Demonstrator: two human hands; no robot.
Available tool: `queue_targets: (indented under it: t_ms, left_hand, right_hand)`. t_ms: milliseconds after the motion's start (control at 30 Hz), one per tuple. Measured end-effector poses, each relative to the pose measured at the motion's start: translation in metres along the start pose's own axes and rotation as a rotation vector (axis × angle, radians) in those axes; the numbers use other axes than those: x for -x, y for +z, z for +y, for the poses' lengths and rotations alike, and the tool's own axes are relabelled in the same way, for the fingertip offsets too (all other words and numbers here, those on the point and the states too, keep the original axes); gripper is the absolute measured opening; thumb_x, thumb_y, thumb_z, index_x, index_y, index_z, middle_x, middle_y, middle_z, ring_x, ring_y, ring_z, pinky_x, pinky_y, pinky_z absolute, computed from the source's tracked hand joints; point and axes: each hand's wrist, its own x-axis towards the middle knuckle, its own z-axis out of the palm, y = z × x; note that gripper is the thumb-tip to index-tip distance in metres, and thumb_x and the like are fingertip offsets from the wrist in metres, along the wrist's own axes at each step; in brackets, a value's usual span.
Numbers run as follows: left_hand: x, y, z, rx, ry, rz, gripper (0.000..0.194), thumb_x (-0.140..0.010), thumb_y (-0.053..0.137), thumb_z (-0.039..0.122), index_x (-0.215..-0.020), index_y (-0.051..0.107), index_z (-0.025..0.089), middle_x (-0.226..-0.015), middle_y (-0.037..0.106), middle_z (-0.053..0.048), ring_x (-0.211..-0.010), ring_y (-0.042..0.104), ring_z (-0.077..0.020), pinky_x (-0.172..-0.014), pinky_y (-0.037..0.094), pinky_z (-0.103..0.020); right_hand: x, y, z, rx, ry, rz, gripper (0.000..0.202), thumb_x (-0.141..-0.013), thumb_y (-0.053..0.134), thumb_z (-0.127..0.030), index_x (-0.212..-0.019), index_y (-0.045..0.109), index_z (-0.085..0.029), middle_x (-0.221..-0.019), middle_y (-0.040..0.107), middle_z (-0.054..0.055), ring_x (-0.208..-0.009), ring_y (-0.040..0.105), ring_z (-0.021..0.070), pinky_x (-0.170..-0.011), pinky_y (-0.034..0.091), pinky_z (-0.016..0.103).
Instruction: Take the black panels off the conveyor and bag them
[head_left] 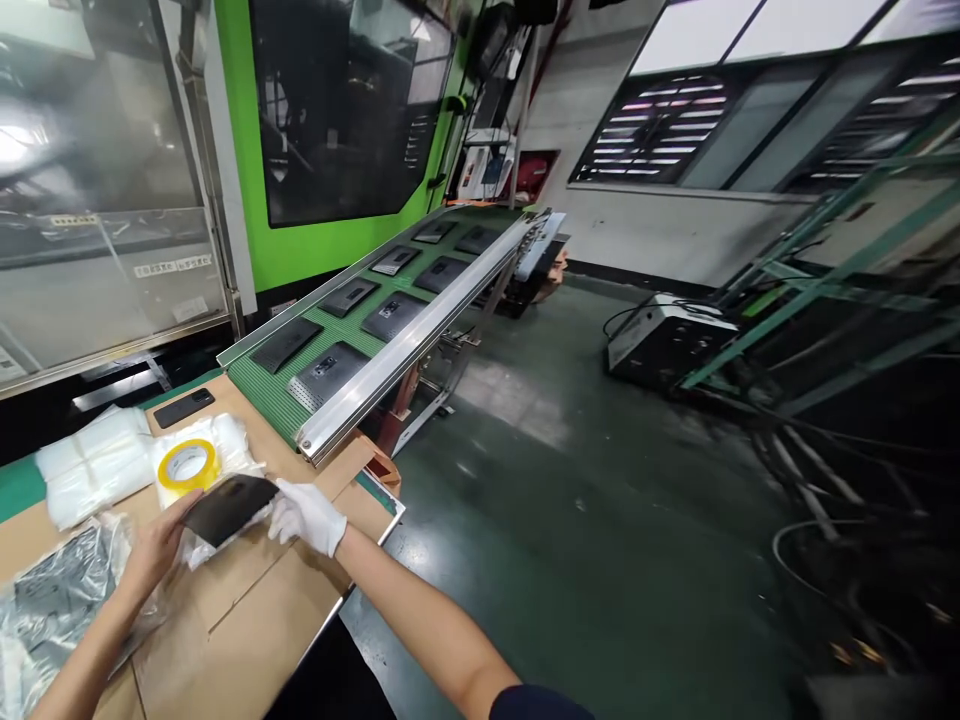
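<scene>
A black plastic panel (231,508) is held between my two hands above the cardboard-covered table. My left hand (161,540), bare, grips its left edge. On its right edge closes my right hand (306,517), in a white glove. Clear plastic film, apparently a bag, shows under and beside the panel. Just behind it, a roll of yellow tape (187,466) lies on a stack of clear bags. Near my left forearm are bagged dark parts (64,590). Similar black panels (330,372) lie in two rows on the green conveyor belt (262,398).
A bundle of clear bags (96,465) and a black phone (184,408) lie at the table's far left. The conveyor's metal rail (405,345) runs away beside a green machine (244,150). A boxy unit (667,340) and a green metal frame (825,260) stand on the floor at right.
</scene>
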Motion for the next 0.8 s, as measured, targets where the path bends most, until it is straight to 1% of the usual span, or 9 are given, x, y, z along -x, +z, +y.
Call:
queue_targets:
  t_ms: [167,267,333,400,433,533,633,733,800]
  left_hand:
    - [-0.022,-0.033,0.023,0.084,-0.15,0.093,0.038,-0.085,0.049,0.045,-0.088,0.078,0.021,-0.088,0.082,-0.007,-0.091,0.078,-0.0311,-0.076,0.063,-0.036]
    - [-0.033,-0.07,0.055,0.132,-0.2,0.143,0.042,-0.084,0.055,0.057,-0.067,0.069,0.022,-0.059,0.071,-0.004,-0.074,0.072,-0.0285,-0.063,0.057,-0.03]
    - [-0.035,-0.095,0.081,0.151,-0.23,0.146,0.049,-0.083,0.057,0.064,-0.061,0.065,0.021,-0.055,0.066,-0.003,-0.064,0.066,-0.0252,-0.059,0.053,-0.029]
    - [-0.032,-0.112,0.111,0.222,-0.245,0.127,0.048,-0.083,0.062,0.064,-0.066,0.068,0.019,-0.063,0.07,-0.003,-0.069,0.066,-0.0245,-0.062,0.053,-0.029]
    - [-0.029,-0.117,0.127,0.286,-0.249,0.111,0.047,-0.083,0.065,0.063,-0.069,0.07,0.018,-0.068,0.072,-0.003,-0.074,0.068,-0.0252,-0.067,0.055,-0.03]
    - [-0.012,-0.118,0.172,0.528,-0.265,0.01,0.046,-0.087,0.066,0.059,-0.081,0.077,0.015,-0.083,0.078,-0.006,-0.088,0.071,-0.0273,-0.082,0.058,-0.035]
    - [0.009,-0.105,0.202,0.676,-0.279,-0.119,0.046,-0.091,0.065,0.058,-0.085,0.078,0.015,-0.087,0.078,-0.008,-0.09,0.071,-0.0261,-0.086,0.058,-0.037]
    - [0.026,-0.086,0.211,0.732,-0.298,-0.12,0.048,-0.092,0.064,0.061,-0.09,0.077,0.014,-0.088,0.077,-0.007,-0.086,0.069,-0.0225,-0.082,0.056,-0.033]
    - [0.033,-0.072,0.207,0.78,-0.331,-0.036,0.053,-0.093,0.061,0.064,-0.093,0.076,0.013,-0.088,0.076,-0.007,-0.084,0.067,-0.0208,-0.08,0.055,-0.032]
  right_hand:
    - [0.018,0.0,-0.007,0.033,-0.009,-0.003,0.052,-0.083,0.074,-0.063,-0.095,0.068,-0.013,-0.061,0.067,0.001,-0.053,0.07,0.0181,-0.047,0.052,0.024]
    - [0.034,0.004,-0.021,0.183,-0.187,0.079,0.05,-0.08,0.074,-0.063,-0.095,0.069,-0.015,-0.068,0.071,0.002,-0.059,0.07,0.0187,-0.057,0.058,0.03]
    - [0.043,0.01,-0.041,0.337,-0.421,0.136,0.047,-0.079,0.079,-0.055,-0.106,0.071,-0.018,-0.093,0.078,0.007,-0.084,0.075,0.0209,-0.083,0.061,0.036]
    - [0.05,0.021,-0.064,0.47,-0.622,0.139,0.06,-0.074,0.085,-0.047,-0.125,0.068,-0.021,-0.13,0.072,0.011,-0.123,0.067,0.0252,-0.113,0.049,0.041]
    - [0.054,0.028,-0.075,0.542,-0.68,0.109,0.07,-0.072,0.088,-0.044,-0.133,0.065,-0.022,-0.141,0.066,0.012,-0.136,0.058,0.0268,-0.12,0.041,0.042]
    - [0.069,0.049,-0.091,0.63,-0.713,-0.033,0.093,-0.065,0.093,-0.041,-0.148,0.054,-0.023,-0.149,0.06,0.012,-0.143,0.052,0.0287,-0.123,0.038,0.045]
    - [0.082,0.058,-0.081,0.557,-0.621,-0.104,0.074,-0.07,0.09,-0.046,-0.134,0.065,-0.02,-0.128,0.073,0.011,-0.121,0.068,0.0278,-0.111,0.051,0.046]
    - [0.092,0.054,-0.061,0.477,-0.551,-0.017,0.047,-0.074,0.085,-0.051,-0.105,0.075,-0.018,-0.105,0.079,0.008,-0.102,0.073,0.0259,-0.1,0.057,0.044]
    - [0.095,0.051,-0.054,0.448,-0.544,0.043,0.045,-0.075,0.084,-0.053,-0.101,0.075,-0.018,-0.101,0.08,0.007,-0.099,0.072,0.025,-0.097,0.057,0.042]
